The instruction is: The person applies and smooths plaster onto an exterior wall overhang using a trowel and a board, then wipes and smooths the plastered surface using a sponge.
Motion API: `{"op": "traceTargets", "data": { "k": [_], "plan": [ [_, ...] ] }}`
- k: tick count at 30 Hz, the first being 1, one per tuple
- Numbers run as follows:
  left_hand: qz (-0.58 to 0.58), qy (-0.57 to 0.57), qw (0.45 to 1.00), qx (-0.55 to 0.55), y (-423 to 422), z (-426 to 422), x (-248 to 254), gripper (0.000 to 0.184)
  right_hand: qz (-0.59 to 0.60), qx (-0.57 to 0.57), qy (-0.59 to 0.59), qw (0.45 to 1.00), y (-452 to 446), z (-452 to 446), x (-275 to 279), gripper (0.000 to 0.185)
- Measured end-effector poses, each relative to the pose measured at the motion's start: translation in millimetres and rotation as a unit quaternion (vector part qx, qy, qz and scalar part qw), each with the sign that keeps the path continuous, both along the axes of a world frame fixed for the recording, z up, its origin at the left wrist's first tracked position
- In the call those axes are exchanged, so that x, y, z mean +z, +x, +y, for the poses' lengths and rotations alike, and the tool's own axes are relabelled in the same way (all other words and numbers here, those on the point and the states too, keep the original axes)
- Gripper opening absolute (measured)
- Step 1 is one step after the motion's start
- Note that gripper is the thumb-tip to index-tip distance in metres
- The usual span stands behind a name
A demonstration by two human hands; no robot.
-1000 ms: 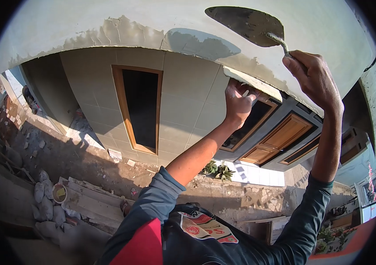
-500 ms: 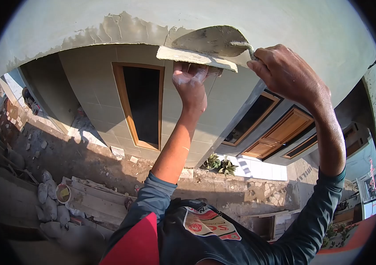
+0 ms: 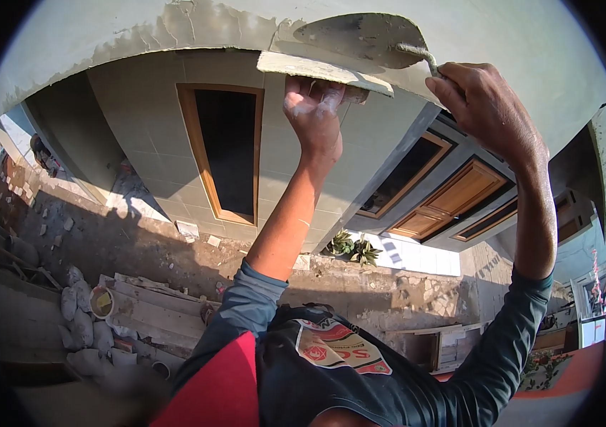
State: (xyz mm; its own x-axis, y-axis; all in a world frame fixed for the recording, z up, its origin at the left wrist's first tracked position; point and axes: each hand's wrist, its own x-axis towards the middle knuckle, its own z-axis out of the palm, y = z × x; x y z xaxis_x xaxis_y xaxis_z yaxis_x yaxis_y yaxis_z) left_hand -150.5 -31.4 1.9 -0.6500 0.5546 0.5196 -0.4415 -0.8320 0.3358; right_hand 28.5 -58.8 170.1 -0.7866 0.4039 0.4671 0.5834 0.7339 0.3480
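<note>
Grey trowel [image 3: 349, 35]: between 12 and 1 o'clock, its smeared blade pointing toward 9 o'clock; it is close to the wall face, though whether it touches cannot be told.
Right hand [image 3: 489, 105]: at 2 o'clock, closed around the trowel's handle, which the fingers mostly hide; the bent, crusted neck shows past the thumb.
Pale board [image 3: 323, 70]: at 12 o'clock, its rough, coated long edge turned to the viewer, just below the trowel blade.
Left hand [image 3: 315, 122]: at 12 o'clock, under the board and gripping it from below, fingers curled and whitened with residue; the exact hold is partly hidden.
Wet plaster [image 3: 192, 27]: at 11 o'clock, a darker, ragged-edged band along the wall's lower rim.
Narrow window [image 3: 226, 153]: at 10 o'clock, dark glass in a wooden frame on a tiled wall.
Wooden door [image 3: 451, 199]: at 3 o'clock, with leafy plants [image 3: 351, 247] at 4 o'clock beside white floor tiles.
Bucket [image 3: 101, 302]: at 8 o'clock, between pale sacks [image 3: 81, 329] and long planks [image 3: 157, 317].
Dark shirt [image 3: 346, 388]: from 5 to 6 o'clock, printed on the front, with a red panel [image 3: 221, 388] at 7 o'clock.
</note>
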Motion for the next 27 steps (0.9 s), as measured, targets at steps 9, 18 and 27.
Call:
{"op": "traceTargets", "data": {
  "k": [9,18,27],
  "plan": [
    [0.002,0.003,1.0,-0.003,0,5,-6,0.049,-0.012,-0.021,-0.027,0.999,16,-6,-13,0.03],
    [0.029,-0.003,0.999,-0.032,86,30,-1,0.045,0.148,-0.06,-0.041,0.986,90,-12,3,0.033],
    [0.023,0.016,0.998,-0.05,117,36,0,0.047,0.051,-0.011,0.043,0.998,118,33,-14,0.034]
  ]
}}
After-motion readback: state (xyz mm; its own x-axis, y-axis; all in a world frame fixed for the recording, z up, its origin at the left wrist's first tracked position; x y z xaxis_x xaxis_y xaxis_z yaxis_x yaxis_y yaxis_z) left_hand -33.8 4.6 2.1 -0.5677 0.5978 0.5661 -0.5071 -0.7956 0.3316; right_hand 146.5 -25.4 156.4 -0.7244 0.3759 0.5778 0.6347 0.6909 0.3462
